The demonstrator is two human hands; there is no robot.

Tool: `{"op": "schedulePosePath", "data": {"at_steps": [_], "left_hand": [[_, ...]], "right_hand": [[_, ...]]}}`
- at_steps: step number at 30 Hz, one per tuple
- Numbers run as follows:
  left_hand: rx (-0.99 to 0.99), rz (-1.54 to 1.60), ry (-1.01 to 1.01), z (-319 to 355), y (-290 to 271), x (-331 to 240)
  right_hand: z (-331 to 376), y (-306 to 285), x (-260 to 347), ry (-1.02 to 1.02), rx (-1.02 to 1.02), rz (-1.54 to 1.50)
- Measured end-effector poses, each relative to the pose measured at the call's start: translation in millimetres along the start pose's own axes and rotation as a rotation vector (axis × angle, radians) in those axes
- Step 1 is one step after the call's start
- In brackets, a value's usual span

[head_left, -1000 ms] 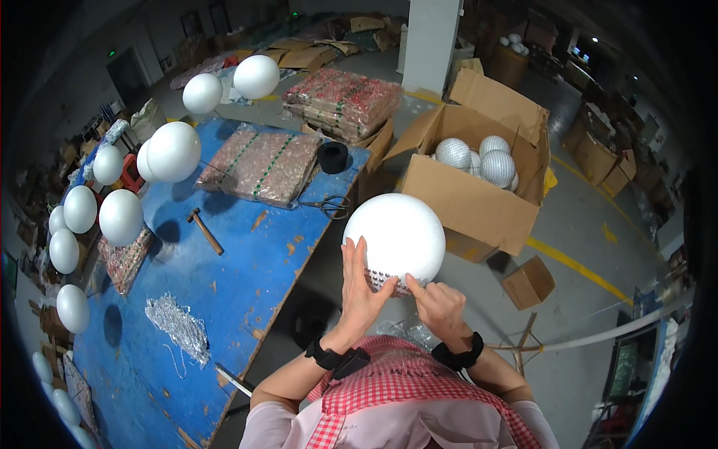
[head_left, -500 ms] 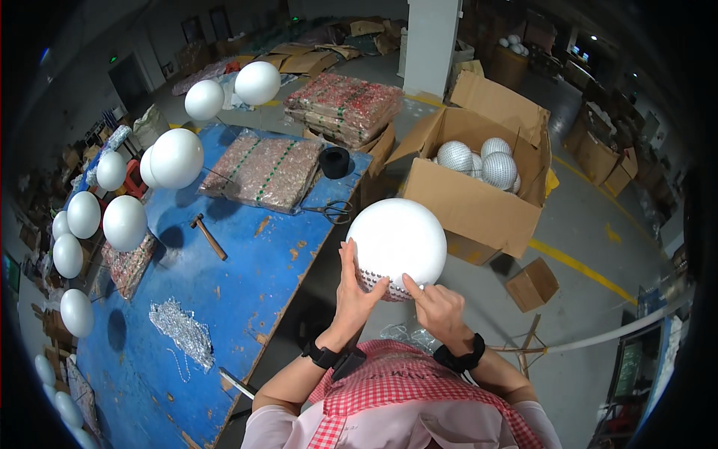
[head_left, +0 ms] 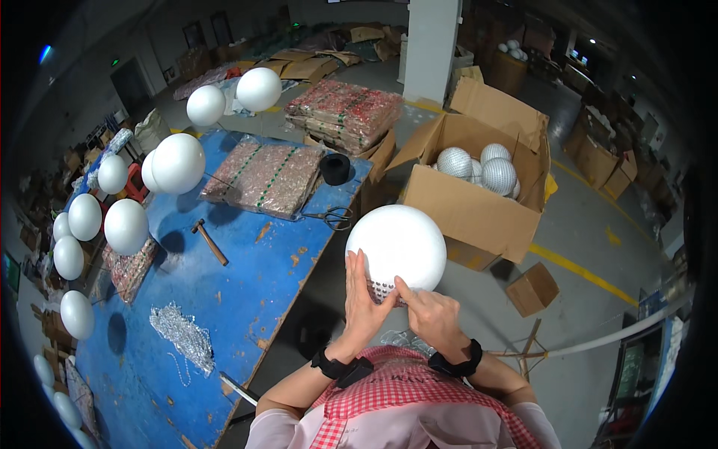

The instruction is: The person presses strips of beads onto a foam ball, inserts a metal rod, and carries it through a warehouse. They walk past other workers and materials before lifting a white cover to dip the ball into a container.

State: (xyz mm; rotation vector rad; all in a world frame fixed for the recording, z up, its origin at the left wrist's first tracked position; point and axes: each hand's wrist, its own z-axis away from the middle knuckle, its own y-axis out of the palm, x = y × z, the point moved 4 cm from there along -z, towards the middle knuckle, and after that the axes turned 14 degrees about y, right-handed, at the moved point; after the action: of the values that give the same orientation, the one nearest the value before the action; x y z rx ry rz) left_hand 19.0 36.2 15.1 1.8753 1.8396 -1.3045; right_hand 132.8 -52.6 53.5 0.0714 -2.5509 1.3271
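A large white ball [head_left: 396, 243] is in front of me, with rows of small shiny beads [head_left: 381, 289] around its lower part. My left hand [head_left: 363, 299] cups the ball's left side, fingers straight up along it and thumb on the beads. Curled below the ball, my right hand [head_left: 432, 314] presses its index fingertip against the bead rows, close to the left thumb. A thin clear bead strand [head_left: 407, 340] lies loosely beneath, over the apron; where it runs into the right fingers is hidden.
Left is a blue table [head_left: 247, 299] with a hammer [head_left: 210, 243], scissors [head_left: 333, 217], black tape roll [head_left: 335, 169], bead pile [head_left: 182, 337] and bagged beads [head_left: 265, 176]. White balls [head_left: 127, 226] stand on rods. An open carton [head_left: 471, 202] holds bead-covered balls [head_left: 499, 174].
The ball has turned and dropped slightly, showing fewer bead rows. My right hand has moved a little left and down, its index finger closer to my left thumb.
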Motion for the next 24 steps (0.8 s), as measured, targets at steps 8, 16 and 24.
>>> {"op": "schedulePosePath", "data": {"at_steps": [8,16,24], "left_hand": [[-0.026,-0.142,0.11,1,-2,-10],[-0.305,0.376,-0.129,0,-29,7],[-0.249,0.396,-0.43,47,-10,68]], "right_hand": [[-7,-1,-8,0.089,-0.049,-0.032],[2,2,-19,0.131,-0.053,0.016],[10,2,-15,0.114,-0.057,-0.009]]}}
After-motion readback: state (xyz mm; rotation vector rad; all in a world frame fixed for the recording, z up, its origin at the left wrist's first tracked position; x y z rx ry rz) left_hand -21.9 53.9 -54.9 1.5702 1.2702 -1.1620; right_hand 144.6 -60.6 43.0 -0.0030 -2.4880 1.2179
